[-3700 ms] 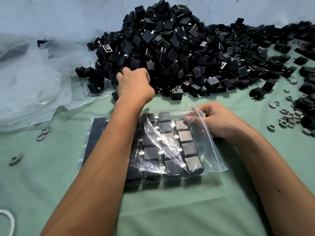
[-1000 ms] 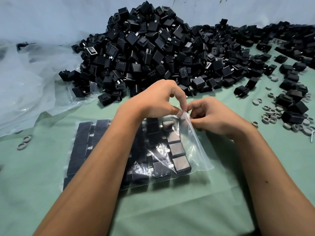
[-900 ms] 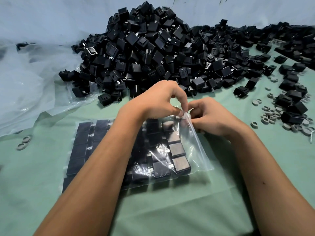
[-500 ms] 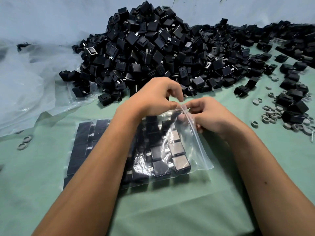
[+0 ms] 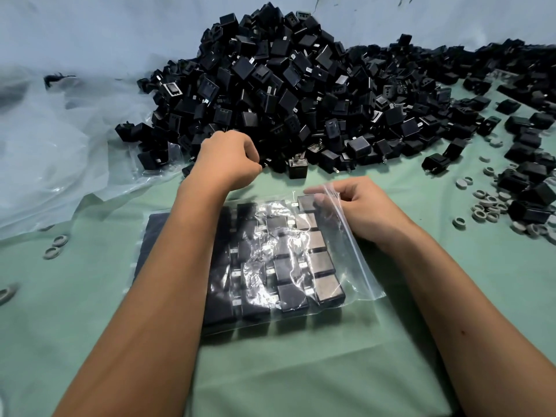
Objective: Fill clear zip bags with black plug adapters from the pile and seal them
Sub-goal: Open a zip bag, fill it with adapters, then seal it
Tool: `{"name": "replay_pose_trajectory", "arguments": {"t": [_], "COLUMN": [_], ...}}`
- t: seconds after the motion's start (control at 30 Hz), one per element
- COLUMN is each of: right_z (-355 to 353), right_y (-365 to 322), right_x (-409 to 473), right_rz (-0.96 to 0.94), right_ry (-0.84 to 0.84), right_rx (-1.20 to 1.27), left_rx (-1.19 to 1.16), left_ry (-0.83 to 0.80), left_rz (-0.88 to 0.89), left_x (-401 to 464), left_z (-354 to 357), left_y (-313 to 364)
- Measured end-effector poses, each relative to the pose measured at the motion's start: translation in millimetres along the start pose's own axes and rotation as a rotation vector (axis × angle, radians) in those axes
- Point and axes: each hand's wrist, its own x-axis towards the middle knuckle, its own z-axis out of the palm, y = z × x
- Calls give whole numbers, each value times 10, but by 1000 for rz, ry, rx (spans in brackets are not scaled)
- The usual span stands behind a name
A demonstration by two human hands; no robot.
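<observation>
Two hands have parted: the left hand [image 5: 230, 159], fingers curled, has returned from the clear zip bag [image 5: 301, 260] to the adapter pile [image 5: 285, 85], while the right hand [image 5: 358, 206] pinches the nearly full bag's mouth open, so filling continues.

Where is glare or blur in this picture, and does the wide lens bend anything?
Head view: white glare on the zip bag hides some adapters inside; the right hand fingertips look slightly motion-blurred; the pile stays sharp; both forearms look stretched toward the lower corners.
</observation>
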Motion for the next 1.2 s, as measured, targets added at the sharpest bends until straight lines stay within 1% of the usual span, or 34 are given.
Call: {"name": "replay_pose_trajectory", "arguments": {"t": [0.13,0.23,0.4,0.53,0.67,0.77,0.83,0.9,0.97,1.0,1.03,1.1,1.2], "right_z": [5,24,78,36,65,47,22,-4,-41,-65,-84,-120,-161], "right_y": [-5,-3,-27,-25,-28,-28,-12,5,-3,-18,-44,-84,-85], "right_x": [-16,-13,-21,-24,-18,-12,2,16,26,23,15,-11,-25], "right_rz": [18,24,-13,29,10,32,59,52,-18,-79,-148,-267,-361], "right_ry": [52,91,95,114,115,136,197,289,374,387,371,266,93], "right_rx": [47,51,17,51,25,38,69,79,105,133,169,233,270], "left_rx": [38,75,56,15,-11,-48,-122,-266,-488,-606,-711,-846,-920], "left_ry": [-170,-231,-214,-186,-139,-117,-134,-185,-279,-343,-408,-514,-579], "left_rz": [-44,-21,-16,-48,-85,-83,-46,22,114,155,182,215,203], "left_x": [-12,-26,-35,-49,-44,-45,-64,-109,-174,-209,-236,-280,-301], "left_z": [22,70,81,62,49,28,-4,-52,-103,-118,-125,-98,-28], "left_y": [-7,5,30,20,33,43,74,148,261,324,385,502,611]}}
